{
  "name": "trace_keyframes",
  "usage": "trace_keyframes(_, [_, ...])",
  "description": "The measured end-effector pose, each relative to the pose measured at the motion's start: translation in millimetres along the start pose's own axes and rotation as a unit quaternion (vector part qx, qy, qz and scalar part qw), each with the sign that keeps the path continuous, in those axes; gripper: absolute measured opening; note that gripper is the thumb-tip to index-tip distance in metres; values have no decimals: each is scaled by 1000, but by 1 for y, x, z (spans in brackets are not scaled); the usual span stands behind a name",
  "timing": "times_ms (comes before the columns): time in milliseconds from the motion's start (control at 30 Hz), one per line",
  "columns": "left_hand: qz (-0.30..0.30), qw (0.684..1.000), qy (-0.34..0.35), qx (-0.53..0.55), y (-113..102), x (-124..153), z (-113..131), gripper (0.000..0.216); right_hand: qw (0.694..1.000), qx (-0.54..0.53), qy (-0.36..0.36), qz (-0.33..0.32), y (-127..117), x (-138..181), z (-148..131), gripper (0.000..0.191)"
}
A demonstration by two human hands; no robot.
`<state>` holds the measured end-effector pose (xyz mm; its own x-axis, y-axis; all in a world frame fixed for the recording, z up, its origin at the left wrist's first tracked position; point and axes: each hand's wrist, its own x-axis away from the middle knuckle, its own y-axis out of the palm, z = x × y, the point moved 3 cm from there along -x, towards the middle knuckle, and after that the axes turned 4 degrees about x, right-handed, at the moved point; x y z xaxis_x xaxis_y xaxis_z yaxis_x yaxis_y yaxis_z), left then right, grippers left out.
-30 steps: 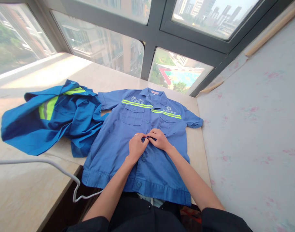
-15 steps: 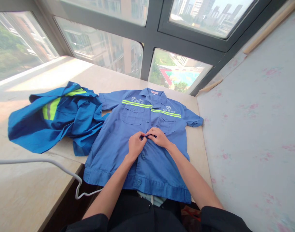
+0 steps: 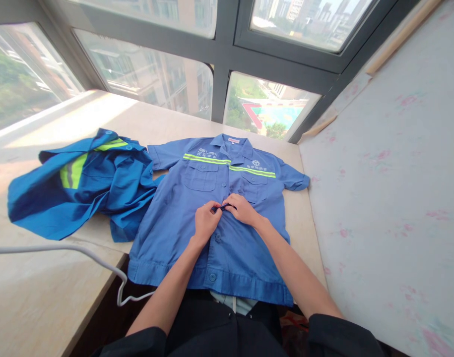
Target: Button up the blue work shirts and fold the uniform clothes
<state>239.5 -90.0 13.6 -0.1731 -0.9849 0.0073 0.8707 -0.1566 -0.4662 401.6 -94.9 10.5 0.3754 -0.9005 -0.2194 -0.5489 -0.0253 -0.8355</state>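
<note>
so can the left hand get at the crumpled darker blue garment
Probably yes: the crumpled garment lies beside the spread shirt, nothing upright between it and the left hand, though that hand is pinching the shirt's front.

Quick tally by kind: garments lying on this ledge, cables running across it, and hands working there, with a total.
Garments: 2, the spread-out shirt and the crumpled garment
Cables: 1, the white cable
Hands: 2, the left hand and the right hand
Total: 5
</note>
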Motion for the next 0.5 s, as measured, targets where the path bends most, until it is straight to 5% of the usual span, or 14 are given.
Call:
trace_keyframes(300, [-29, 999, 16, 4, -3, -3, 1, 20, 993, 96, 65, -23, 6, -6, -7, 14])
trace_keyframes(500, [-30, 999, 17, 16, -2, -6, 0, 18, 991, 66, 115, 4, 11, -6, -5, 15])
